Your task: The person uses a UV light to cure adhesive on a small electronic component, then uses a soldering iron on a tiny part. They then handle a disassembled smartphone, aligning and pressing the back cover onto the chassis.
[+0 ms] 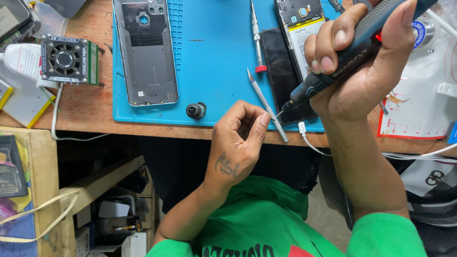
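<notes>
Two hands at the near edge of a phone-repair bench, one gripping an electric screwdriver.

Nearest, at 6 o'clock, the left hand (236,143) is curled, its thumb and forefinger pinched together beside the screwdriver's tip; whether they hold anything I cannot tell. At 3 o'clock the right hand (354,71) is closed around a dark electric screwdriver (339,65), its tip pointing down toward 7 o'clock. Just beside the tip lies a slim silver precision tool (266,104), crossing the edge of the blue work mat (214,57). A small black knob (195,110) sits at 8 o'clock of the left hand. Farther off: an opened phone (300,24) at 12 o'clock, a red-collared screwdriver (257,38), a grey phone back cover (145,50) at 11 o'clock, and a cooling fan (66,59) at 10 o'clock.
</notes>
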